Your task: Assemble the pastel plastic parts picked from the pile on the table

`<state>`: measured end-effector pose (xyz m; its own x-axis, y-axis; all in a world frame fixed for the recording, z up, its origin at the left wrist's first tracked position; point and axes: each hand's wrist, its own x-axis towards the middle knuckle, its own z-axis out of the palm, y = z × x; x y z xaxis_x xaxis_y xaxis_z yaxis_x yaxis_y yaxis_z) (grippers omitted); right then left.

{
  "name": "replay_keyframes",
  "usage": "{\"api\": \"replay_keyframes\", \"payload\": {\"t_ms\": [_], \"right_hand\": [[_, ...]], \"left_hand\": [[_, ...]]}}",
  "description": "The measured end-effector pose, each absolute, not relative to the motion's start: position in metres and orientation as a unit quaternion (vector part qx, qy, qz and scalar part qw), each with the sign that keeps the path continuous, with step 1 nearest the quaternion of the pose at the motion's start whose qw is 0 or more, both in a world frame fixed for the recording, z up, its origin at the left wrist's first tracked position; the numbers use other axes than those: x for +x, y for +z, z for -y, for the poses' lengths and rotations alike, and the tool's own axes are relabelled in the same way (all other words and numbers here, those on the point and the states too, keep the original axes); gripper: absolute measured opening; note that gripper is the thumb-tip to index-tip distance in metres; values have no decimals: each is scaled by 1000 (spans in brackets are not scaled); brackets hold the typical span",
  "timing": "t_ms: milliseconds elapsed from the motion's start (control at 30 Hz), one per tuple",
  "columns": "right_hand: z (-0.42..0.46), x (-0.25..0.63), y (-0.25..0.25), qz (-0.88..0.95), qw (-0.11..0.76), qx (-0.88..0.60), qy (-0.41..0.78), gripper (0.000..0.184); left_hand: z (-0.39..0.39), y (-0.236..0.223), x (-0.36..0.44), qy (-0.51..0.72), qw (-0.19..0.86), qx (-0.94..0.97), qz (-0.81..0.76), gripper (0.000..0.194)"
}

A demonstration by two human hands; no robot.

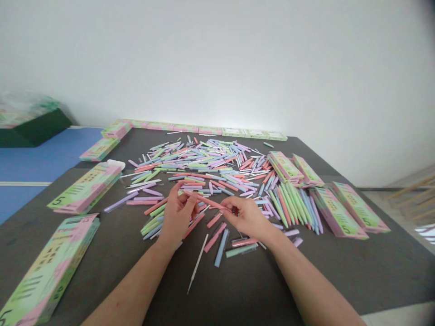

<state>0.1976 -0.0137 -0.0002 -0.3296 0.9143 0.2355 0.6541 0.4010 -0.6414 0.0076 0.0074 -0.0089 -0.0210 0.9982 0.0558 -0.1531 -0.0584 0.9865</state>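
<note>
Both hands meet over the near middle of a dark table [238, 290]. My left hand [179, 213] is closed around the left end of a pink pen barrel [208, 202]. My right hand [246, 216] pinches the same pink barrel at its right end. A big scatter of pastel pen parts [204, 165], pink, green, blue and purple, lies just beyond the hands. A thin white refill [197, 262] lies on the table below my left hand. A row of assembled pens [292, 203] lies to the right of my right hand.
Flat pink-and-green pen boxes [84, 188] lie along the left edge, more boxes [340, 208] sit at the right, and a row of boxes [217, 131] lines the far edge by the white wall. A blue floor and a dark green crate [34, 127] are at the far left.
</note>
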Motion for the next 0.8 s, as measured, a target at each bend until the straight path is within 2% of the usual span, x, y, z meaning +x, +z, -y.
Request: {"api": "replay_keyframes", "payload": {"t_ms": [367, 633, 800], "right_hand": [[15, 196, -2, 785, 281, -508, 217, 12], [12, 212, 16, 756, 224, -579, 208, 13], [18, 242, 33, 698, 199, -667, 170, 18]], "left_hand": [[-12, -18, 4, 573, 562, 420, -424, 50], [-10, -11, 8, 552, 543, 447, -449, 69], [-11, -12, 6, 577, 528, 448, -433, 58]]}}
